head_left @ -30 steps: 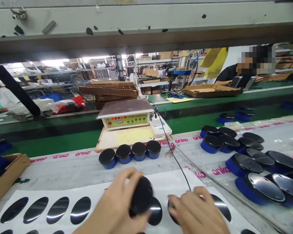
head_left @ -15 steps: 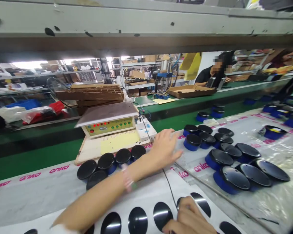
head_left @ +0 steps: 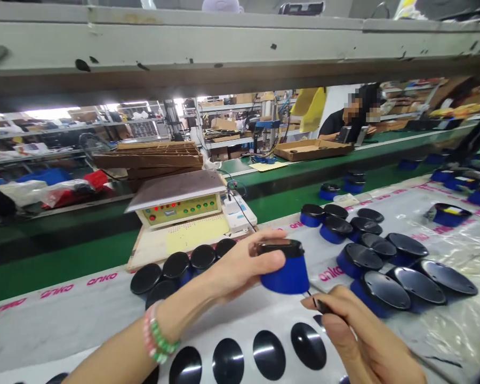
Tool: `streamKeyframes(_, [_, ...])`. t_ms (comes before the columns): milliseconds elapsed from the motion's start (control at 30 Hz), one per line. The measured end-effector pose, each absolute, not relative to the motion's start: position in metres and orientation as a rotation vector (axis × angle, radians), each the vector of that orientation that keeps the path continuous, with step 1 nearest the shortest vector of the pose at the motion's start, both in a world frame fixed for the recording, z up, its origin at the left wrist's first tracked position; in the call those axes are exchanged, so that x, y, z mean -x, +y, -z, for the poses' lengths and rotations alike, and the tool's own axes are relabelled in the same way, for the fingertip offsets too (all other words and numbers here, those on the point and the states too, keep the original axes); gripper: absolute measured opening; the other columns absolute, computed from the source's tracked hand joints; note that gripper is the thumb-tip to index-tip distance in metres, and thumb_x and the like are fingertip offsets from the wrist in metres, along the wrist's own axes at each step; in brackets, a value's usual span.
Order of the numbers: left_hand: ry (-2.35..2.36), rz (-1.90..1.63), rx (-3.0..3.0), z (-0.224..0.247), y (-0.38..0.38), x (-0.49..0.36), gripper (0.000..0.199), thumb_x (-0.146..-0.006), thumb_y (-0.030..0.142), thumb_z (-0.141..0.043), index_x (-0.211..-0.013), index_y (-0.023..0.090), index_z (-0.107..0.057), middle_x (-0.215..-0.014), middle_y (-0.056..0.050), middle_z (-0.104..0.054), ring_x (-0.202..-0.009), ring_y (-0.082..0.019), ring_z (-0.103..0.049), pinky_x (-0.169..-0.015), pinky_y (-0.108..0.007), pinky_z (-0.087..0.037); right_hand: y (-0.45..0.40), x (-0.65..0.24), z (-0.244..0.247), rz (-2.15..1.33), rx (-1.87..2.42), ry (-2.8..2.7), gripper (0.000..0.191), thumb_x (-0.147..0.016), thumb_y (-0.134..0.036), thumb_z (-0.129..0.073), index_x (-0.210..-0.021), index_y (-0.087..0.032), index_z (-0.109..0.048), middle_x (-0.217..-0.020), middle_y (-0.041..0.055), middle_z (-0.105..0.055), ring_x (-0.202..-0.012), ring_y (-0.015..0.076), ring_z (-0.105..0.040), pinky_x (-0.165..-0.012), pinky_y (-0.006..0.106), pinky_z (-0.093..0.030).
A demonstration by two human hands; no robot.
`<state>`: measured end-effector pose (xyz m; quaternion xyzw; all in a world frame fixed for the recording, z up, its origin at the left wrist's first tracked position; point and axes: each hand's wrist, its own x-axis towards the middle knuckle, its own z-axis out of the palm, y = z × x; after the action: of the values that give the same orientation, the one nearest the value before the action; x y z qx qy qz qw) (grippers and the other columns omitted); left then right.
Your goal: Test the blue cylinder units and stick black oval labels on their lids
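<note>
My left hand (head_left: pixel 260 258) grips a blue round cup-like part with a black top (head_left: pixel 286 274), raised above a white sheet and slightly tilted. My right hand (head_left: pixel 356 325), just right of and below the part, pinches a small dark slim tool (head_left: pixel 324 306). A thin black piece runs from the tool towards the part's lower edge; whether it is a cord or a tip, and whether it touches, I cannot tell. Below both hands, flat black discs (head_left: pixel 269 354) lie in a row on the white sheet (head_left: pixel 224 314).
More blue parts with black tops (head_left: pixel 384 290) stand in groups at right, and others (head_left: pixel 176 265) at left. Behind them is a control box (head_left: pixel 180 205) with lit indicators beside a white power strip (head_left: pixel 240 210). A rail (head_left: pixel 232 42) crosses overhead. A person (head_left: pixel 338 122) sits beyond the green belt.
My left hand, empty and reaching before, now holds a blue part from the right-hand group and has turned over. My right hand has risen from the discs to beside it.
</note>
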<state>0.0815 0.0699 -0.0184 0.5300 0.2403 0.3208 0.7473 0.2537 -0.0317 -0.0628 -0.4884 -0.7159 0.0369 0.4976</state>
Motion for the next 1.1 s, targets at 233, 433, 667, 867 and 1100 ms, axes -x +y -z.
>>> streamKeyframes(233, [0.634,-0.825,-0.648,0.034,0.016,-0.024,0.066,-0.063,0.061,-0.073,-0.104,0.011,-0.063,-0.093,-0.012,-0.067,-0.08,-0.018,-0.064,-0.076,-0.026,-0.049,-0.025,-0.213,0.043,-0.234,0.944,-1.93,0.014,-0.094,-0.02,-0.043,-0.086,-0.021,-0.053,-0.07,-0.0008,-0.049,-0.065,0.0134,-0.05,-0.063,0.025,-0.043])
streamKeyframes(433, [0.566,-0.798,-0.35,0.027,0.003,-0.019,0.054,-0.088,0.056,-0.043,-0.095,0.007,-0.063,-0.08,-0.013,-0.066,-0.072,-0.02,-0.065,-0.076,-0.036,-0.051,-0.034,-0.195,0.042,-0.248,0.882,-1.982,0.014,-0.094,-0.017,-0.043,-0.084,-0.02,-0.052,-0.068,-0.0013,-0.05,-0.064,0.0138,-0.048,-0.067,0.028,-0.043])
streamKeyframes(667, [0.534,-0.835,-0.634,0.028,-0.011,-0.013,0.03,-0.075,0.034,-0.074,-0.096,0.014,-0.065,-0.091,-0.006,-0.066,-0.079,-0.011,-0.062,-0.068,-0.018,-0.046,-0.035,-0.189,0.033,-0.14,0.89,-2.013,0.019,-0.093,-0.017,-0.046,-0.074,-0.019,-0.049,-0.065,-0.0001,-0.047,-0.062,0.0142,-0.044,-0.061,0.027,-0.039])
streamKeyframes(867, [0.675,-0.802,-0.616,0.025,-0.015,-0.011,0.053,-0.079,0.061,-0.057,-0.115,0.022,-0.056,-0.101,-0.006,-0.064,-0.086,-0.015,-0.061,-0.073,-0.025,-0.047,-0.038,-0.189,0.031,-0.114,0.923,-2.073,0.024,-0.092,-0.016,-0.045,-0.069,-0.019,-0.049,-0.065,0.0009,-0.045,-0.061,0.0148,-0.043,-0.063,0.028,-0.037])
streamKeyframes(1100, [0.789,-0.862,-1.123,0.025,-0.016,-0.005,0.064,-0.07,0.065,-0.063,-0.116,0.022,-0.05,-0.1,-0.004,-0.057,-0.088,-0.015,-0.052,-0.074,-0.023,-0.039,-0.038,-0.189,0.028,-0.091,0.915,-2.069,0.024,-0.091,-0.014,-0.046,-0.068,-0.019,-0.05,-0.062,0.0003,-0.046,-0.061,0.0143,-0.044,-0.064,0.029,-0.037])
